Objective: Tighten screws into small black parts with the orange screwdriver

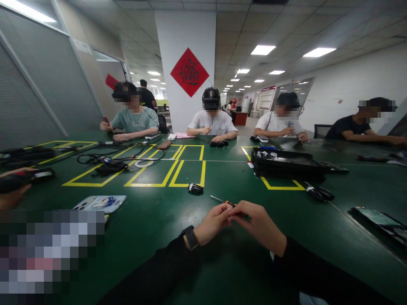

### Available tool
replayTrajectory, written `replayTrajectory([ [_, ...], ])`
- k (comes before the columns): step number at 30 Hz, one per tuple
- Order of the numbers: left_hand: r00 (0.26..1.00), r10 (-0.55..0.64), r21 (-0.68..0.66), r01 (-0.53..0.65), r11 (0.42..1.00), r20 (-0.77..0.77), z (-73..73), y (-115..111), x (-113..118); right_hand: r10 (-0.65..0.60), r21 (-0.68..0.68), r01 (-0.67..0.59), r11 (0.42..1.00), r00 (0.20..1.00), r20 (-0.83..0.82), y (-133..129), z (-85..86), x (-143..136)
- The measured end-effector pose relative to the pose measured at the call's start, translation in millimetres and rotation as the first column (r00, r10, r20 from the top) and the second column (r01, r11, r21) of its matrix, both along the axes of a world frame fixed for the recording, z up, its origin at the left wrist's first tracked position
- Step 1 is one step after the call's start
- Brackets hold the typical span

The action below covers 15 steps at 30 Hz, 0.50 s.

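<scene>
My left hand (213, 222), with a dark watch band (190, 237) at the wrist, is closed in a pinch. Its fingertips meet those of my right hand (258, 220), also pinched, over the middle of the table. Whatever sits between them is too small or hidden to name. Just beyond the fingers is a screwdriver (218, 199), its thin metal shaft pointing left and its orange and black handle partly covered by my hands. I cannot tell whether it is held or lies on the table. A black bundled cable (195, 189) with a white band lies farther off, to the left.
The green table (152, 271) carries yellow tape outlines (187, 185). Ahead right stands a black tray (286, 164); nearby lie another bundled cable (319, 193) and an opened flat device (381, 224). A patterned phone case (101, 203) lies left. Beside it, another person's hand (14, 192) intrudes. Several people sit opposite.
</scene>
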State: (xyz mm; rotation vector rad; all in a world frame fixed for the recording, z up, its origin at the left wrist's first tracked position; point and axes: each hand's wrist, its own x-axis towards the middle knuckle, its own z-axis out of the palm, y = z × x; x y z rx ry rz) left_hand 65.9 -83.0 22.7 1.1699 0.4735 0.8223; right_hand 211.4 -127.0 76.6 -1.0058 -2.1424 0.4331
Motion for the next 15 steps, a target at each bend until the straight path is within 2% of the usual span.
replayTrajectory([
  [5, 1.000, 0.019, 0.041, -0.019, 0.999, 0.002, 9.1, 2.1, -11.2, -0.134, 0.002, 0.134, 0.991, 0.987, -0.086, 8.4, -0.9, -2.9],
  [8, 0.998, 0.053, 0.088, -0.052, 0.995, -0.019, 11.0, 4.8, -14.3, -0.116, 0.048, 0.121, 0.991, 0.989, -0.090, 11.3, 0.1, -4.1],
  [12, 0.989, 0.129, 0.154, -0.117, 0.981, -0.068, 9.8, 5.0, -15.6, -0.038, 0.079, 0.045, 0.996, 0.995, -0.088, 12.1, 0.6, -5.2],
  [15, 0.988, 0.145, 0.136, -0.136, 0.981, -0.057, 7.6, 2.3, -13.1, -0.013, 0.075, 0.018, 0.997, 0.998, -0.067, 14.4, 1.0, -1.6],
])
